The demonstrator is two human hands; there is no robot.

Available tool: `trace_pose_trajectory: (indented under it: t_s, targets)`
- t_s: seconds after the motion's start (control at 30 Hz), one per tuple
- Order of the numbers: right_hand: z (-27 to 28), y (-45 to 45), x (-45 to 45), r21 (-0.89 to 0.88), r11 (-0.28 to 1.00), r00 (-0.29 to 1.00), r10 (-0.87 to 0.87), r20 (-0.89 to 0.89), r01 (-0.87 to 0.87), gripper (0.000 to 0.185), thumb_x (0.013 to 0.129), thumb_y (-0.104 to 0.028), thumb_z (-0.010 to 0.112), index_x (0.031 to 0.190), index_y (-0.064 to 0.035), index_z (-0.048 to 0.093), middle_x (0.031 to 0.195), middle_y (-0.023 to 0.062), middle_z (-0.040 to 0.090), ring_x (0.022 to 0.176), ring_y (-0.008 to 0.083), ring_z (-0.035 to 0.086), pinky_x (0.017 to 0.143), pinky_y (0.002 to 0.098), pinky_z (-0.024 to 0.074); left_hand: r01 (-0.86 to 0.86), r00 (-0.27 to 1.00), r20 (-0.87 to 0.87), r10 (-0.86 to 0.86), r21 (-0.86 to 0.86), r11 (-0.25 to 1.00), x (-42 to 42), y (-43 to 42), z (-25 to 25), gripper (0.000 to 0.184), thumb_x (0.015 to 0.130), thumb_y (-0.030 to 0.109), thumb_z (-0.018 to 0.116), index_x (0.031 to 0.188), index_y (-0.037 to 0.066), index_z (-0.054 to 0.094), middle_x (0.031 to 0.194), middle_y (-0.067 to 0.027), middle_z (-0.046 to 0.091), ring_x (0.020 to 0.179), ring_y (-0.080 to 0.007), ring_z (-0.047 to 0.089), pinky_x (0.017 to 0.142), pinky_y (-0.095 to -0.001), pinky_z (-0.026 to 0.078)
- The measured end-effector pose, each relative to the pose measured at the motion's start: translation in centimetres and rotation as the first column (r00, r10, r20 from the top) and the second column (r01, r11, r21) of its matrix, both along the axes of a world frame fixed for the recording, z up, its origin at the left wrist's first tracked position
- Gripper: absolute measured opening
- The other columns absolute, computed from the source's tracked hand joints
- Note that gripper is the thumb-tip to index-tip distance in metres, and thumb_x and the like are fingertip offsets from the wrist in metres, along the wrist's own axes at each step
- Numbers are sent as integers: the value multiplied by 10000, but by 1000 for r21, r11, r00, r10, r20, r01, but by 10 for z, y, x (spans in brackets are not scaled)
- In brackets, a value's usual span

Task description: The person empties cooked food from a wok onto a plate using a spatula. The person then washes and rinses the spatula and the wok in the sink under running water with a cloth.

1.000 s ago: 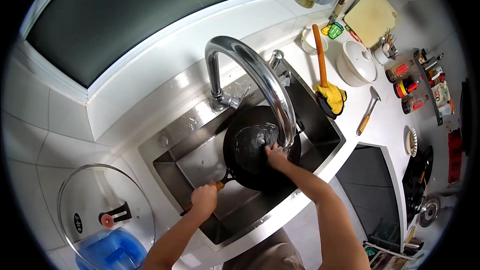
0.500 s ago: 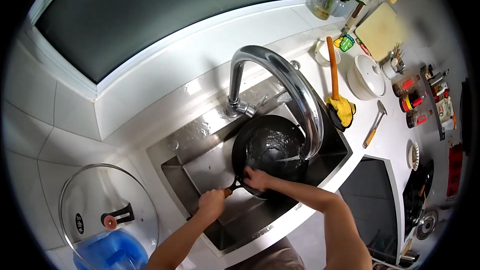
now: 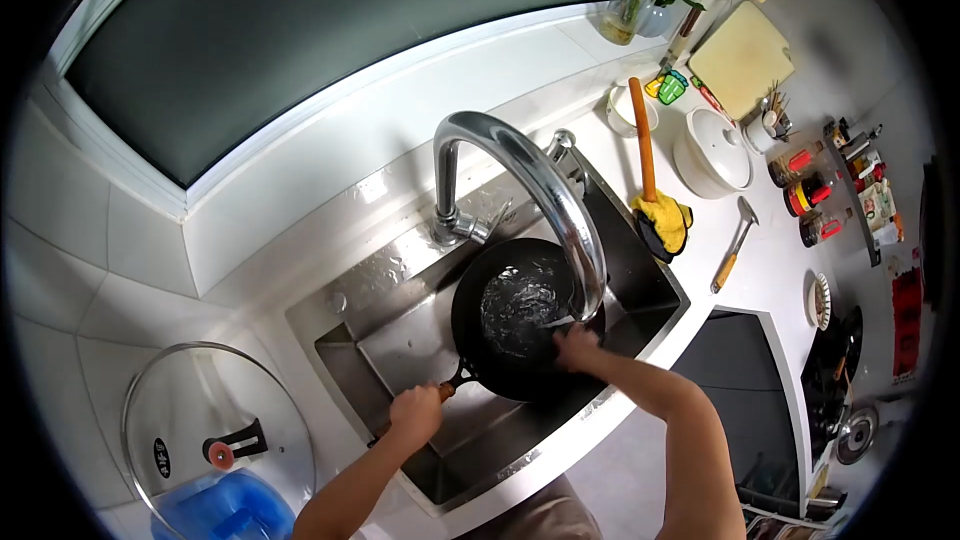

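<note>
A black wok (image 3: pixel 480 355) with water swirling in it sits in the steel sink (image 3: pixel 395 335), under the arched chrome faucet (image 3: pixel 535 180). A thin stream of water runs from the spout into it. My left hand (image 3: pixel 416 412) is closed around the wok's wooden handle (image 3: pixel 448 390) at the lower left. Inside the wok, near its right side and just below the spout, is my right hand (image 3: pixel 578 348). Its fingers are blurred and partly hidden, so I cannot make out anything in them.
A glass lid (image 3: pixel 290 390) leans at left over a blue container (image 3: pixel 225 510). Right of the sink are a yellow-headed brush with an orange handle (image 3: pixel 643 140), a white lidded pot (image 3: pixel 690 155), a spatula (image 3: pixel 735 250) and sauce bottles (image 3: pixel 808 195). The cutting board (image 3: pixel 740 55) stands behind.
My right hand has moved right, from near the wok's handle to the side below the spout. My left hand keeps its hold on the handle. The camera view has shifted slightly.
</note>
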State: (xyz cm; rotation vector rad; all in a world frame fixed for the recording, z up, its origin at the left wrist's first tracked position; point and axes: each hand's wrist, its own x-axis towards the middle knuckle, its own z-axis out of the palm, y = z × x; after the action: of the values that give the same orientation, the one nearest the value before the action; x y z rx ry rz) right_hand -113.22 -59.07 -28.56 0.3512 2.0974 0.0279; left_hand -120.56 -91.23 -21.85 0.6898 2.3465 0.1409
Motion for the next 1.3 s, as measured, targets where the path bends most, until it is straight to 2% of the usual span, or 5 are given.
trace_pose_trajectory:
  t_s: [0.37,0.57,0.8,1.1,1.3]
  targets:
    - [-68,-6,-132,-661,750,197,-652,-732,24,351,869,-229,559,1186,-110,467,1074,192,543,989,356,559,795,395,475,20,1000,17,-20,-30,999,0,2,4,151,810,65,550,948,32,605,839,-161,681,816,-318,675,692,-400,550]
    - [-57,44,4,113,994,981,28,-190,-6,394,920,-263,442,1293,-137,456,1319,214,456,1160,360,519,844,388,475,38,999,10,-37,-49,998,1,2,1,185,810,65,561,985,17,594,847,-157,683,822,-311,677,694,-394,551]
    - [-41,-39,19,-649,760,999,-4,47,33,523,884,-347,484,1343,-123,371,1255,242,515,1144,433,510,973,499,388,67,998,-15,-68,-94,993,5,2,-1,177,806,71,566,975,25,595,812,-158,681,804,-312,680,686,-395,554]
    - [-113,99,-19,547,698,699,666,-260,-462,481,831,-279,605,1295,-304,481,1289,65,373,1150,275,403,789,397,435,81,995,-63,-83,-35,996,5,1,-3,147,794,71,564,928,17,589,783,-171,674,759,-315,683,660,-403,555]
    - [-24,-28,7,-298,954,995,-3,101,34,567,857,-354,510,1372,-190,341,1417,254,291,1247,432,407,968,506,375,52,997,-50,-54,-50,997,4,2,-3,163,815,73,545,961,20,593,816,-167,679,782,-313,681,683,-399,553]
